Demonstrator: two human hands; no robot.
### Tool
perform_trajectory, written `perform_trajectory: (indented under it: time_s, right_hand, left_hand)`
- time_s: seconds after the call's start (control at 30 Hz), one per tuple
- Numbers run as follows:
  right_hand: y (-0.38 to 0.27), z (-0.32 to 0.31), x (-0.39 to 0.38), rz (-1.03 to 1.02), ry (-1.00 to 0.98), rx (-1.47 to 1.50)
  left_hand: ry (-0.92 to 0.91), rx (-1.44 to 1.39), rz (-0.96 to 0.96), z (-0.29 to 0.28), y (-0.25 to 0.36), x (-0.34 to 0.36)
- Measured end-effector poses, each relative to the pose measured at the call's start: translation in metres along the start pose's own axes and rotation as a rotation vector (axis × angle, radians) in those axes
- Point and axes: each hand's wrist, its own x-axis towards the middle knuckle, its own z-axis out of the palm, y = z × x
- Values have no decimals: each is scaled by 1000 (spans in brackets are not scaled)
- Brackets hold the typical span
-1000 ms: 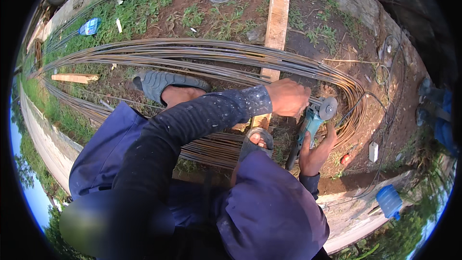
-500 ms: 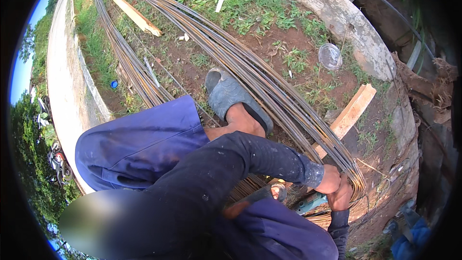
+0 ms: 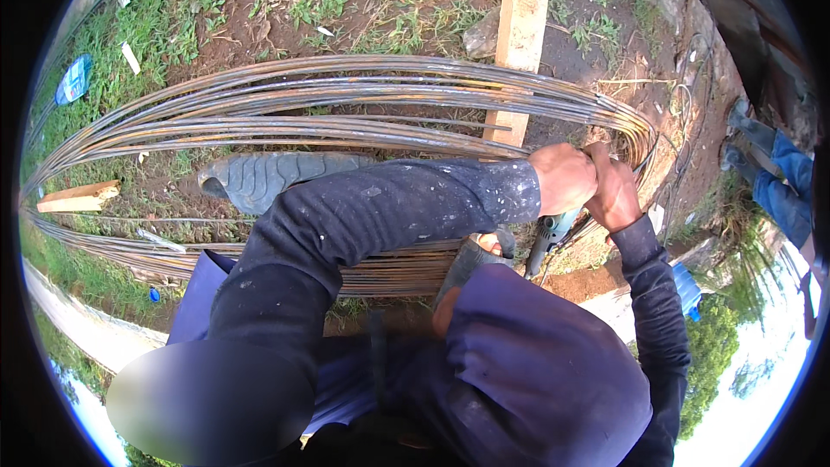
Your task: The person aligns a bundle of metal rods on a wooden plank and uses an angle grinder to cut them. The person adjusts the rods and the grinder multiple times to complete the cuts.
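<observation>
A long bundle of thin, rusty steel bars (image 3: 363,91) curves across the ground and bends round sharply at its right end. Beside that bend my left hand (image 3: 564,178) is closed, pressed up against my right hand (image 3: 615,188), whose fingers are closed too. What they grip between them is hidden. Just below the hands lies a teal and dark grey power tool (image 3: 551,232), partly covered by them. More bars (image 3: 398,270) run back beneath my legs. My sandalled foot (image 3: 486,246) rests next to the tool.
A wooden plank (image 3: 521,13) lies under the bars, and a shorter wood piece (image 3: 82,197) is at the far left. A crumpled blue plastic bottle (image 3: 74,79) lies on the grass. At right, another person's blue-trousered legs (image 3: 782,173) show. Loose dark wire (image 3: 692,108) lies beyond the bend.
The head view has swung round to the right, so the bars now run across the picture. Both hands stay together by the bend, still closed.
</observation>
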Motion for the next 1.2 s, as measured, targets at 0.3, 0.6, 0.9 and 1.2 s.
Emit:
perform_trajectory:
  time_s: [0.3,0.6,0.9,1.2]
  right_hand:
    - [-34,26,6,-187,27,15]
    - [-24,19,26,-271,137,-74]
    - [-48,48,3,-60,466,-46]
    - [-75,119,-77,-75,632,533]
  left_hand:
    - [-131,-92,-21,-10,-12,-42]
    - [-300,109,-55,-26,-17,-36]
    - [-188,215,-217,-10,-20,-39]
    - [-135,583,-342,-8,-4,-40]
